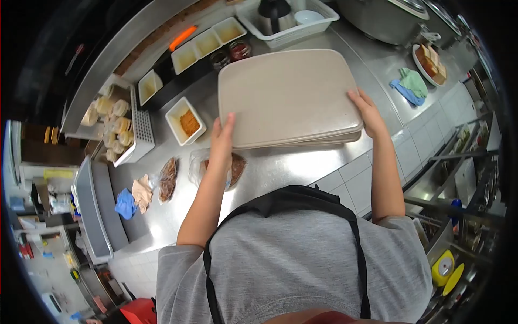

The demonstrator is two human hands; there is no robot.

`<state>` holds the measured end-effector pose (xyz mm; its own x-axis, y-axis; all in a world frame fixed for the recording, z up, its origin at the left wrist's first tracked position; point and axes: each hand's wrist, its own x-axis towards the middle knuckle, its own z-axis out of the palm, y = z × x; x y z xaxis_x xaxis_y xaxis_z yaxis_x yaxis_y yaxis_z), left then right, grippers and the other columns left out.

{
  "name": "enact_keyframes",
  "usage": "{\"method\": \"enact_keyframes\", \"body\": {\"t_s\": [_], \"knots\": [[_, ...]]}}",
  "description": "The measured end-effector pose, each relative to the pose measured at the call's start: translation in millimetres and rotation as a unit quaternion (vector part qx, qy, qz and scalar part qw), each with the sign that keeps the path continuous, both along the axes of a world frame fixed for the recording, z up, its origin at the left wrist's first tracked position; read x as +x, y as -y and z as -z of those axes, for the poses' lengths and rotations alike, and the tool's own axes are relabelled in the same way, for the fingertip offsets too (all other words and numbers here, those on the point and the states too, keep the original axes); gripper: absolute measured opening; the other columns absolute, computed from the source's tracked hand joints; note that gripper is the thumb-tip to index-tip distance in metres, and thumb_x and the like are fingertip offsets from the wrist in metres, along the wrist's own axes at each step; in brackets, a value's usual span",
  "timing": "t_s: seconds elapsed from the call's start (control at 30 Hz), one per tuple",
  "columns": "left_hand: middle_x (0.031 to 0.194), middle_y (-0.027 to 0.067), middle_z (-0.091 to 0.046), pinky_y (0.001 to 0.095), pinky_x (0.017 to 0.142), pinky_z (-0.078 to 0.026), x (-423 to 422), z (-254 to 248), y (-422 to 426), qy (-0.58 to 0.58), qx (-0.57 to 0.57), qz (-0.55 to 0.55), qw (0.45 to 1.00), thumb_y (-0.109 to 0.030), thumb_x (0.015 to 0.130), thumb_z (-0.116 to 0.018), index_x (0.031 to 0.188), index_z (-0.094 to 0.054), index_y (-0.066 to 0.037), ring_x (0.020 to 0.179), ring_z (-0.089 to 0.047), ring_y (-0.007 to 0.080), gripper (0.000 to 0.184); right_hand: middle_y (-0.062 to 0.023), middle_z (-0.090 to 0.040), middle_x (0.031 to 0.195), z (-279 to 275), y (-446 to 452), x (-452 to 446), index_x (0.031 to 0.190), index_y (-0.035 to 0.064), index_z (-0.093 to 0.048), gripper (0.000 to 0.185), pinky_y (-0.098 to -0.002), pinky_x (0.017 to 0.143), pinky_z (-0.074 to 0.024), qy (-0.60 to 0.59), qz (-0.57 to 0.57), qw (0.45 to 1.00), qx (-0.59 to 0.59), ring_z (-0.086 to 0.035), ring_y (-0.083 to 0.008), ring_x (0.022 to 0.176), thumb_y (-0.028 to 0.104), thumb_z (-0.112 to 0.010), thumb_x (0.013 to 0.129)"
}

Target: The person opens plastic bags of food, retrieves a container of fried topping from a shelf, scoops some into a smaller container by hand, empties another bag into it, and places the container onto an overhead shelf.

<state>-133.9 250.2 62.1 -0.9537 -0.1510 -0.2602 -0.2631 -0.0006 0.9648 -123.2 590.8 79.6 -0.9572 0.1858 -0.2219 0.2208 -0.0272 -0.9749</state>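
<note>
A stack of beige rectangular trays (pixel 288 97) is in front of me over the steel counter, and the edges of lower ones show at the near right corner. My left hand (pixel 221 137) grips the near left edge, its fingertips at the rim. My right hand (pixel 368 112) clasps the right edge, with the thumb side on top and the other fingers partly hidden. I cannot tell whether the trays rest on the counter. Beside my left forearm lie a plastic bag with brown contents (pixel 237 168) and a second bag of dark brown food (pixel 168 181).
A white tub of orange-brown powder (pixel 189 123) stands left of the trays. Further left is a white basket (pixel 141 127) with several lidded containers. Cloths (pixel 412 83) and a plate of bread (pixel 431 65) lie right. A white basket (pixel 291 36) holds a jug behind.
</note>
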Motion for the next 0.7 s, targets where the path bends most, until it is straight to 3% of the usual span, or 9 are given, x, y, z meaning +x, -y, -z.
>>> {"method": "enact_keyframes", "body": {"t_s": [0.13, 0.2, 0.27, 0.47, 0.7], "knots": [[0.120, 0.0142, -0.050, 0.0321, 0.099, -0.032, 3.8, -6.7, -13.4, -0.056, 0.061, 0.030, 0.996, -0.034, 0.092, -0.049, 0.125, -0.040, 0.002, 0.113, -0.045, 0.0221, 0.050, -0.0133, -0.053, 0.119, 4.1, -6.6, 5.4, 0.130, 0.0017, -0.041, 0.054, -0.0267, 0.091, -0.0375, -0.023, -0.006, 0.998, -0.051, -0.050, -0.0201, 0.108, 0.030, -0.056, 0.087], [0.117, 0.0109, -0.053, 0.0297, 0.095, -0.035, -0.9, -15.5, -25.6, -0.073, 0.079, 0.025, 0.994, -0.032, 0.094, -0.046, 0.122, -0.043, 0.003, 0.109, -0.048, 0.0175, 0.045, -0.0125, -0.053, 0.118, 2.0, -15.6, 13.6, 0.130, 0.0027, -0.041, 0.052, -0.0267, 0.090, -0.0382, -0.060, 0.016, 0.997, -0.052, -0.050, -0.0190, 0.108, 0.029, -0.055, 0.087], [0.117, 0.0109, -0.053, 0.0285, 0.094, -0.036, -18.2, -24.8, -42.8, -0.087, 0.061, 0.047, 0.993, -0.030, 0.095, -0.044, 0.122, -0.044, 0.003, 0.107, -0.049, 0.0168, 0.043, -0.0118, -0.053, 0.119, 2.3, -29.4, 22.1, 0.130, 0.0032, -0.041, 0.052, -0.0261, 0.089, -0.0392, -0.077, 0.069, 0.987, -0.126, -0.050, -0.0179, 0.107, 0.029, -0.055, 0.087], [0.121, 0.0086, -0.052, 0.0262, 0.094, -0.035, -103.7, -61.0, -148.6, -0.158, -0.013, 0.247, 0.956, -0.029, 0.094, -0.045, 0.125, -0.044, 0.003, 0.109, -0.049, 0.0149, 0.044, -0.0098, -0.051, 0.122, 3.8, -92.1, 48.3, 0.131, 0.0026, -0.040, 0.047, -0.0275, 0.090, -0.0407, -0.168, 0.216, 0.945, -0.177, -0.051, -0.0177, 0.109, 0.025, -0.050, 0.090], [0.133, 0.0144, -0.042, 0.0326, 0.104, -0.025, -162.6, -44.1, -290.4, -0.068, 0.011, 0.381, 0.922, -0.041, 0.090, -0.048, 0.129, -0.040, 0.003, 0.124, -0.037, 0.0224, 0.059, -0.0096, -0.048, 0.125, 46.7, -141.2, 76.9, 0.129, 0.0021, -0.040, 0.041, -0.0306, 0.094, -0.0398, -0.177, 0.390, 0.871, -0.242, -0.048, -0.0202, 0.114, 0.019, -0.043, 0.092]]}}
